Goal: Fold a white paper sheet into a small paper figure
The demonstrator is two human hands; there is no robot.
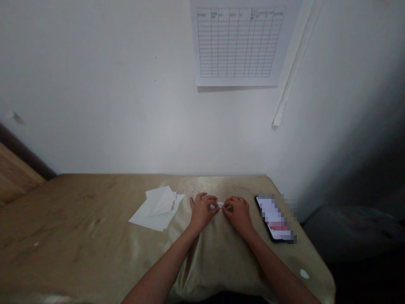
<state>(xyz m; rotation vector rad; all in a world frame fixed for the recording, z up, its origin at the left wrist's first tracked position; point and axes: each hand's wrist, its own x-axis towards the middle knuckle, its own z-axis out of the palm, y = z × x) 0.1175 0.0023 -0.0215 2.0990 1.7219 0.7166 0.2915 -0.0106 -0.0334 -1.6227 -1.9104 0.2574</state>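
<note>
- Grip, left hand (pixel 202 212): fingertips drawn together on the left end of a small white paper piece (pixel 220 204); the other fingers curl above the counter (pixel 79 236).
- Grip, right hand (pixel 238 212): fingertips pinched on the right end of the same piece, knuckles up, so that the two hands meet tip to tip.
- Small white paper piece: held between both hands, near the counter's far edge and somewhat right of its middle. Whether it touches the surface cannot be told, and its shape is too small to make out.
- Forearms (pixel 167 270): both bare, entering from the near edge and converging toward the hands.
- Stack of white sheets (pixel 158 207): lies flat on the counter just left of the left hand, apart from it, with the sheets fanned and unevenly overlapped.
- Phone (pixel 274 218): lies flat just right of the right hand, screen up and lit, its long side angled toward the near right corner.
- Counter: surface shiny tan, creased near the forearms.
- Wall (pixel 110 105): plain white, rising directly behind the counter's far edge.
- Ruled chart (pixel 238 42): a printed grid sheet fixed high on the wall, above and slightly right of the hands.
- White strip (pixel 292 71): runs slantwise down the wall, right of the chart.
</note>
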